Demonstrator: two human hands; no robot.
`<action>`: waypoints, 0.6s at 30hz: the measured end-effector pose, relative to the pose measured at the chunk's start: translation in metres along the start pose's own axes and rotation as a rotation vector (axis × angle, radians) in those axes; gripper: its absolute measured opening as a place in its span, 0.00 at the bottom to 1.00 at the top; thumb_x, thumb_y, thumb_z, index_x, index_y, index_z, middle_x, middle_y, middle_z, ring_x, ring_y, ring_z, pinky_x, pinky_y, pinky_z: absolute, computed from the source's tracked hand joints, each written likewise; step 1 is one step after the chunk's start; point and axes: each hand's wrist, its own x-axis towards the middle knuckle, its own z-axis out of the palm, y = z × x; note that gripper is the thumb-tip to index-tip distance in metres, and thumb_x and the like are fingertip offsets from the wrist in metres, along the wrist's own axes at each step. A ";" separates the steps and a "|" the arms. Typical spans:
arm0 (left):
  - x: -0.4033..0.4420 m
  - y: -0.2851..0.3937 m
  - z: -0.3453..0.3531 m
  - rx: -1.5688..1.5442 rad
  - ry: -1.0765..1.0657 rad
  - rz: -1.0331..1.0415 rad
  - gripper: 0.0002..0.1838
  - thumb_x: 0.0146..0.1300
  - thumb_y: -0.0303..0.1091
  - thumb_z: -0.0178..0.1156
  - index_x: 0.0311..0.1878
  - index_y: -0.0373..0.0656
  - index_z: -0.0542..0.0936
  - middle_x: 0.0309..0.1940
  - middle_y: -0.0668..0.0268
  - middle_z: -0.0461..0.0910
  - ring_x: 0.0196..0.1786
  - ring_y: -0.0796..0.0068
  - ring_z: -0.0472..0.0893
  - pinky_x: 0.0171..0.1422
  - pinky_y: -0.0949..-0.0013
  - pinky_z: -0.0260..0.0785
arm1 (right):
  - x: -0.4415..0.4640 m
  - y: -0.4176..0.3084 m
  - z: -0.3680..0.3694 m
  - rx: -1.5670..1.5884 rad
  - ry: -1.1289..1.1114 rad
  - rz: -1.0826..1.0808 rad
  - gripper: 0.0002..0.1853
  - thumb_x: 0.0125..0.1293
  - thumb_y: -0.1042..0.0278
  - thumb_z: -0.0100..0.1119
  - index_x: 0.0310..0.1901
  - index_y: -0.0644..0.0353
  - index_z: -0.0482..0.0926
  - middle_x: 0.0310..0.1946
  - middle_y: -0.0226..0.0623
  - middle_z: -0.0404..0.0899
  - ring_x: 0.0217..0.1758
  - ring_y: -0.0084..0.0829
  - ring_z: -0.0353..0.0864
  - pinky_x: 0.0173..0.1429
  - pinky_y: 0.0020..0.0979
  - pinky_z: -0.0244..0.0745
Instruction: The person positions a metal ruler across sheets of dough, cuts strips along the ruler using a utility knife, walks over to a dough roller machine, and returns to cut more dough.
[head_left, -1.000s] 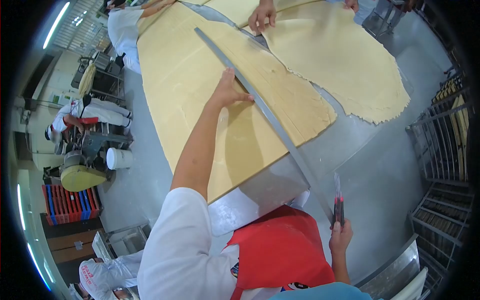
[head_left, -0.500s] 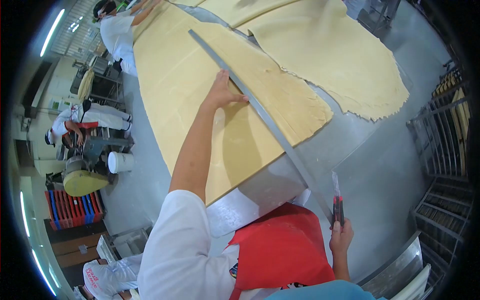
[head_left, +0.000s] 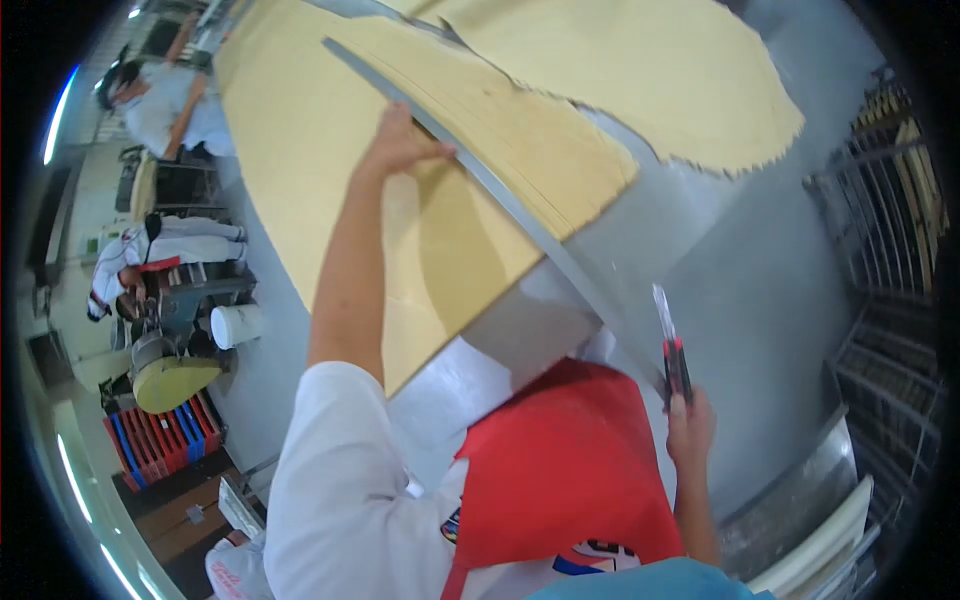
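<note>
A long metal straightedge (head_left: pixel 500 195) lies diagonally across a large yellow dough sheet (head_left: pixel 290 130), its near end past the table edge. Against its left side, near the middle, my left hand (head_left: pixel 402 143) presses with thumb and fingers spread. My right hand (head_left: pixel 690 420) is wrapped round a red and black utility knife (head_left: pixel 676 368), blade pointing up, beside the straightedge's near end. Whether that hand also grips the straightedge is hard to see. A strip of dough (head_left: pixel 520 130) lies right of the straightedge.
Another ragged-edged dough sheet (head_left: pixel 660 70) lies at the far right of the metal table (head_left: pixel 540 310). Racks (head_left: pixel 880 210) stand at the right. Several people are at the left, one (head_left: pixel 180 105) beside the table. A white bucket (head_left: pixel 236 326) stands on the floor.
The view has shifted, so the table and dough appear higher and further left. The hand at the far dough sheet is gone from view. My hands keep their holds.
</note>
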 end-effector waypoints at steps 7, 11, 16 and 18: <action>0.005 -0.009 0.010 0.061 0.020 -0.081 0.67 0.38 0.57 0.85 0.76 0.29 0.62 0.74 0.45 0.61 0.79 0.49 0.61 0.84 0.57 0.53 | 0.004 0.000 -0.003 -0.002 -0.037 0.063 0.16 0.75 0.56 0.57 0.46 0.63 0.80 0.24 0.38 0.82 0.28 0.38 0.84 0.38 0.39 0.76; 0.008 -0.003 0.001 0.075 -0.158 -0.160 0.84 0.34 0.73 0.80 0.80 0.22 0.45 0.84 0.41 0.40 0.87 0.52 0.37 0.89 0.57 0.39 | 0.005 0.000 -0.003 0.025 -0.016 0.034 0.15 0.75 0.57 0.57 0.46 0.63 0.80 0.24 0.38 0.82 0.28 0.37 0.84 0.37 0.37 0.76; 0.003 0.000 0.000 0.043 -0.124 -0.182 0.83 0.35 0.73 0.80 0.80 0.21 0.46 0.84 0.40 0.41 0.87 0.52 0.37 0.89 0.58 0.39 | 0.006 0.000 -0.005 0.059 -0.029 0.037 0.15 0.75 0.56 0.57 0.45 0.63 0.80 0.24 0.37 0.82 0.28 0.34 0.84 0.38 0.37 0.77; 0.005 -0.001 0.001 0.054 -0.125 -0.177 0.83 0.35 0.73 0.80 0.80 0.21 0.46 0.84 0.40 0.41 0.87 0.52 0.37 0.89 0.58 0.39 | 0.006 0.001 -0.004 0.069 -0.022 0.036 0.16 0.75 0.56 0.58 0.46 0.63 0.81 0.24 0.36 0.83 0.28 0.34 0.84 0.38 0.37 0.77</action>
